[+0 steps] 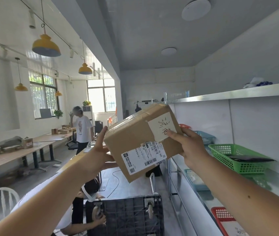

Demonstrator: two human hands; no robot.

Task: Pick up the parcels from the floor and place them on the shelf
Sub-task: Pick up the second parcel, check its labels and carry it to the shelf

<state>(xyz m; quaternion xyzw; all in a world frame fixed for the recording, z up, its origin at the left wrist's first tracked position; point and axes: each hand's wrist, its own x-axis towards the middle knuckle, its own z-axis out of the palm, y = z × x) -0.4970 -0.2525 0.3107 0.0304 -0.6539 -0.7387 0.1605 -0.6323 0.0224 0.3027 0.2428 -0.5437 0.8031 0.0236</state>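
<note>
I grip a tilted cardboard parcel (142, 142) between my left hand (99, 150) and right hand (190, 147), risking snagging the shelf (234, 94) front edge.

A parcel sorting room: metal shelving (228, 95), baskets (237, 159), boxes on worktables (16, 155).

Parcel (140, 143): brown cardboard box, taped shut, tilted.
Labels: printed barcode label on its lower face, handwritten white slip at its upper right.
Position: airborne, pinched between both palms, beside the metal shelf (234, 94).
</note>
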